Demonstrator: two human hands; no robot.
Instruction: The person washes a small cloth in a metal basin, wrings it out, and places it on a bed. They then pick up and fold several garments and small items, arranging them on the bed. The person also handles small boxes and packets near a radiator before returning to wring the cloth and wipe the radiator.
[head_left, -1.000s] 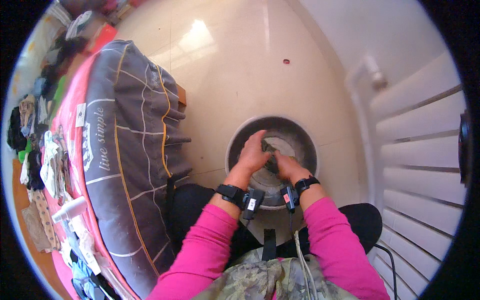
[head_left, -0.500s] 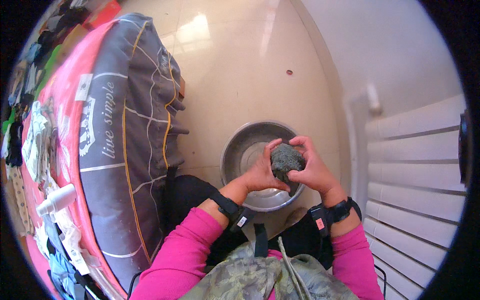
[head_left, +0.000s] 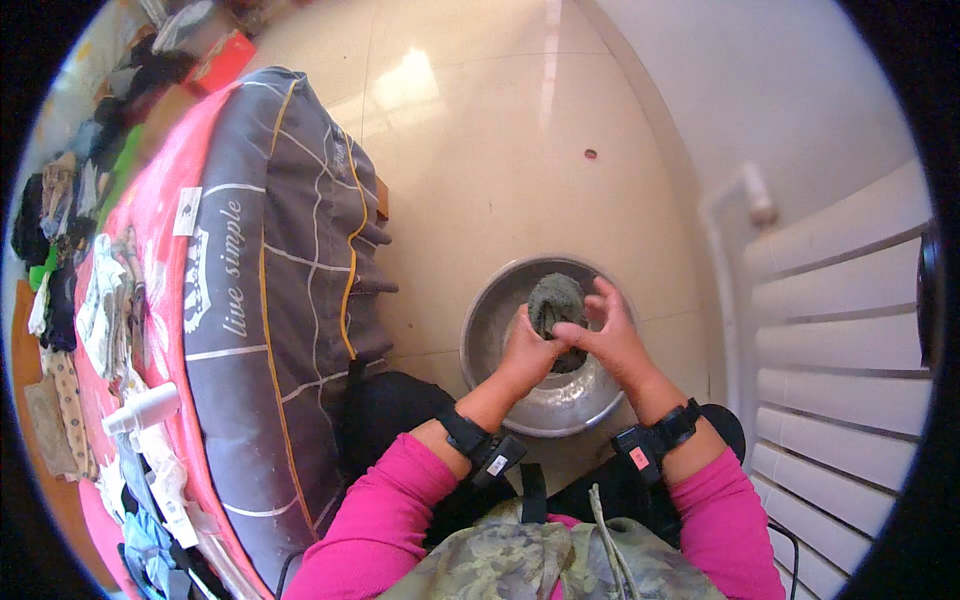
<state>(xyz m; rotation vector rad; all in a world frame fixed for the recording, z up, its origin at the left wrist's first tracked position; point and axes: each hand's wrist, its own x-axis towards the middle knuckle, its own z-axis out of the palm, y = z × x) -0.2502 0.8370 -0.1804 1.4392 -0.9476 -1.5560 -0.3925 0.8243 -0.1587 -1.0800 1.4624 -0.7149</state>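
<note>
A bunched, dark grey-green cloth (head_left: pixel 556 302) with a fuzzy, towel-like surface is between my hands, above the basin. My left hand (head_left: pixel 528 352) is closed around its left and lower side, the fingers partly hidden behind it. From the right, my right hand (head_left: pixel 612 335) presses its thumb on the cloth's lower front. The fingers of that hand curl beside the right edge, with some space showing between them and the cloth. Below both hands is a round metal basin (head_left: pixel 485 295) on the floor, shiny inside; whether it holds water I cannot tell.
To the left stands a bed or couch with a grey patterned cover (head_left: pixel 285 230). A white bottle (head_left: pixel 143 408) and several clothes (head_left: pixel 105 300) lie on its pink top. A white slatted radiator (head_left: pixel 835 340) is close on the right. Beyond the basin a small reddish object (head_left: pixel 590 154) lies on the tiled floor.
The cloth has been turned from a rounded lump into a taller, folded bunch. My left hand has shifted lower on it, and the right fingers have loosened. The whole view has shifted slightly.
</note>
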